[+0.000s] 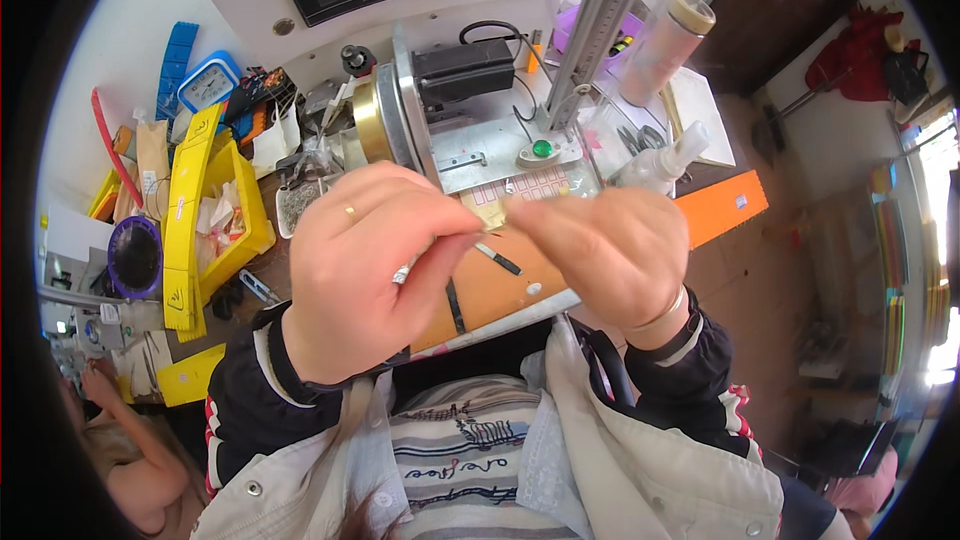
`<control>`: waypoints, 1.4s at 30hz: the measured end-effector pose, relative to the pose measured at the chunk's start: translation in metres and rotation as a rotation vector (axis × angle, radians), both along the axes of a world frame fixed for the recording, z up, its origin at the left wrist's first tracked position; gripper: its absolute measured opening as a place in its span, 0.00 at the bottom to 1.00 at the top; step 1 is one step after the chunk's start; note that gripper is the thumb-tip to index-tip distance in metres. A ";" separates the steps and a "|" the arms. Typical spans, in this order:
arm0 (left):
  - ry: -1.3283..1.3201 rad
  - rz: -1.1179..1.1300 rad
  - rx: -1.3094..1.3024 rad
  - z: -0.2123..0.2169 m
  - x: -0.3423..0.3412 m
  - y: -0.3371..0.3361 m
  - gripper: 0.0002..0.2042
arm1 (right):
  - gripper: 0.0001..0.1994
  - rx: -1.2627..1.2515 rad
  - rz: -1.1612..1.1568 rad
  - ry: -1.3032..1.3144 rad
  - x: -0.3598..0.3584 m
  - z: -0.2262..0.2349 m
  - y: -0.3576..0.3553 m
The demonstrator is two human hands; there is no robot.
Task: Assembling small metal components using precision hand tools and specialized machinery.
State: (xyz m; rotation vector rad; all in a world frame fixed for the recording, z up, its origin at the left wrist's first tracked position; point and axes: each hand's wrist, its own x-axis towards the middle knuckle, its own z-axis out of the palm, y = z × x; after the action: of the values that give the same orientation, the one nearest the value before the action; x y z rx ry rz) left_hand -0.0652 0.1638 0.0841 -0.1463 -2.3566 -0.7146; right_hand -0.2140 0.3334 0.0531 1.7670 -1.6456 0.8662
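Note:
My left hand point(365, 265) is raised over the front of the bench, with thumb and forefinger pinched together. Facing it, my right hand point(612, 252) is also closed in a pinch, its fingertips a short gap from the left ones. Whatever is between the fingertips is too small to make out. Below them lies an orange board point(510, 285) with a black-and-white pen point(497, 259) on it. Just beyond my fingers is a sheet with a printed grid point(535, 185), next to a machine base with a green button point(542, 148).
A motor point(465, 75) and brass-coloured disc point(370, 125) stand behind my left hand. Left of it is a yellow bin point(262, 215). At right are a spray bottle point(668, 162), a tumbler point(668, 50) and an orange strip point(722, 208). Another person's arm point(140, 445) shows at lower left.

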 end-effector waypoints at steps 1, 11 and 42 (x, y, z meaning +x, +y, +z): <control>0.000 -0.007 -0.005 0.000 0.002 0.000 0.09 | 0.14 -0.046 -0.079 0.013 -0.010 -0.010 -0.001; 0.082 0.263 -0.057 -0.017 0.039 -0.021 0.07 | 0.06 0.093 -0.082 -1.355 -0.042 -0.021 0.129; 0.010 -0.650 -0.175 -0.088 -0.105 0.156 0.11 | 0.05 0.006 -0.198 -1.371 0.014 -0.088 0.207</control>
State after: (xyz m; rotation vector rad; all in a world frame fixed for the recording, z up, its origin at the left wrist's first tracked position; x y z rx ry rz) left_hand -0.1703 0.3196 -0.0042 -1.0210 -2.3582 -0.7881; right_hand -0.1997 0.5400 -0.0347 0.8599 -2.4726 2.2115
